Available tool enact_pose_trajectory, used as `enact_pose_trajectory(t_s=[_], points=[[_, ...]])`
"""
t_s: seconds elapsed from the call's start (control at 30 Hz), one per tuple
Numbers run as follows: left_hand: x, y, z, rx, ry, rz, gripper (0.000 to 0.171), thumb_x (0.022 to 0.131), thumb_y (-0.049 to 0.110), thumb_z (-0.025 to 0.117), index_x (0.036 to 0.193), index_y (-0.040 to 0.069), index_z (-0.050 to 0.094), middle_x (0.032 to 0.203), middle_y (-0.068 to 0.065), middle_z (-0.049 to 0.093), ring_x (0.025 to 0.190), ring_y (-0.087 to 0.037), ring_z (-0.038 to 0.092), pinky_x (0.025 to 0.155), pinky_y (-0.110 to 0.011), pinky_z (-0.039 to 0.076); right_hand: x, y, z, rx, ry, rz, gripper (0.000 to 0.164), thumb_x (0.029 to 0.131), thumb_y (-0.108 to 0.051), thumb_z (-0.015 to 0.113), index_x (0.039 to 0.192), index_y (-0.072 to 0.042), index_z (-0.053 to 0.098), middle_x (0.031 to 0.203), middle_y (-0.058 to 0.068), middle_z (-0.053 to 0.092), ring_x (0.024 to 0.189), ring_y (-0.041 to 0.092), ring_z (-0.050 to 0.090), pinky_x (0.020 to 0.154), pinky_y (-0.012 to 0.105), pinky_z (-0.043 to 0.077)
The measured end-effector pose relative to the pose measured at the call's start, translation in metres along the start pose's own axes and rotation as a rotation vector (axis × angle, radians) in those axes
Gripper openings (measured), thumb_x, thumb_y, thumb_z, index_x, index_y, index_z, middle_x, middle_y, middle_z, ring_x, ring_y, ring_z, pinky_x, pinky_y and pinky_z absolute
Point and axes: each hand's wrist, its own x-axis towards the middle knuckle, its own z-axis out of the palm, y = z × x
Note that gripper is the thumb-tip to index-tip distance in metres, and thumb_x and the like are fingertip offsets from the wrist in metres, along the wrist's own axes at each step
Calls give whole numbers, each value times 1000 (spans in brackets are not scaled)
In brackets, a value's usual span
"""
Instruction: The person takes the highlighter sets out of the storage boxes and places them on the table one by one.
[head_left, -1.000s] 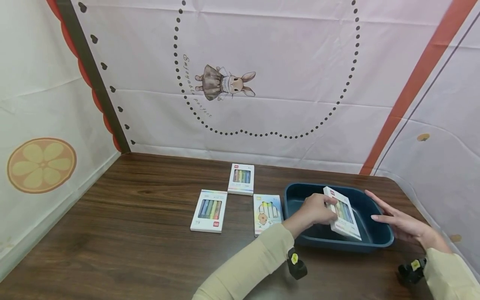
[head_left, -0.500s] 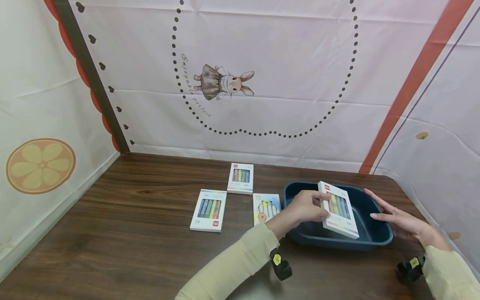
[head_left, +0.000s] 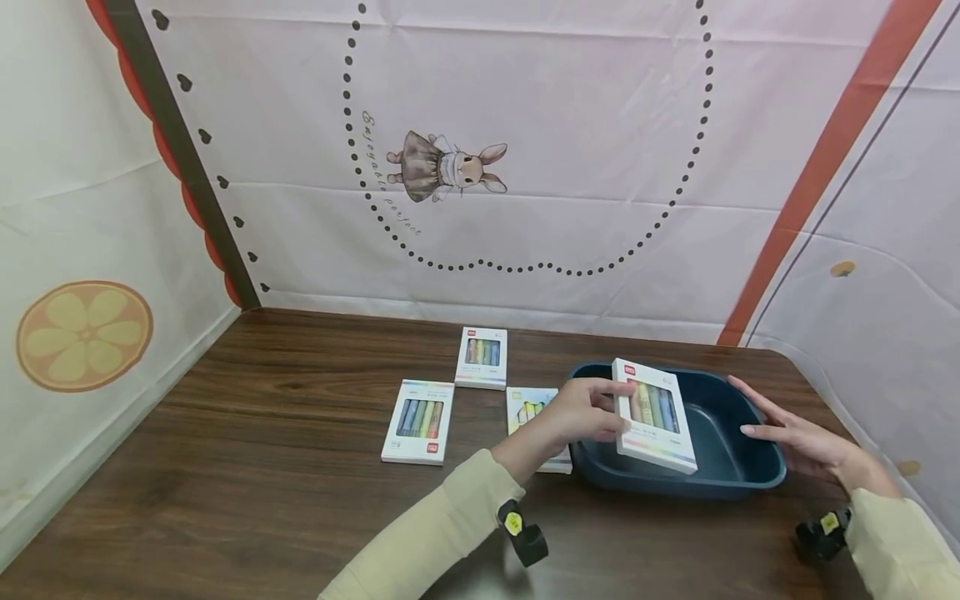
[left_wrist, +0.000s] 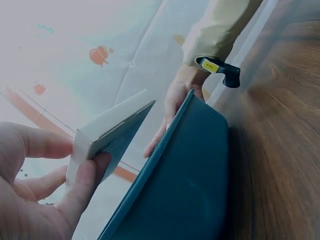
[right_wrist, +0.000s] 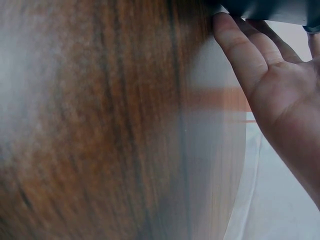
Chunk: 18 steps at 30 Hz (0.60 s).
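My left hand (head_left: 588,412) pinches a white box of oil pastels (head_left: 656,417) by its left edge, thumb on one face and fingers on the other. The box hangs tilted above the left part of a dark blue plastic basin (head_left: 720,487). In the left wrist view the same box (left_wrist: 122,125) shows its edge and back, clear of the basin wall (left_wrist: 185,185). At the basin's right end my right hand (head_left: 806,446) holds the rim, thumb over the inside and fingers along the outside. The right wrist view shows the right hand's fingers (right_wrist: 245,55) against the basin's outer wall.
Left of the basin lies a blue-and-white pastel box (head_left: 528,408), partly hidden by my left hand. Two white pastel boxes lie further left, a near one (head_left: 417,422) and a far one (head_left: 482,358). Printed cloth (head_left: 585,167) walls the brown wooden table (head_left: 262,467).
My left hand has moved left with the pastel box, from low inside the basin to above its left part. My right hand has stayed at the basin's right end.
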Motion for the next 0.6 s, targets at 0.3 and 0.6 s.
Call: enact_pose_trajectory(t_s=[0.3,0.6], points=[[-10,-2,-16,-15,-7,10,41,77,0,69,115,15,65,90,-3,59,71,-11,59,67,-27,55,1,1,0,-4,1,4,77,97,-18,40,138,-47,-18,142,21,-37,125,57,-12,89,67,37],[-18,-9,-33,-51,-5,23,42,78,-2,67,117,11,63,95,-6,58,72,-11,58,69,-28,55,-2,-2,0,1,-16,-11,76,98,-18,40,139,-47,-17,141,18,-39,126,54,-16,90,67,35]])
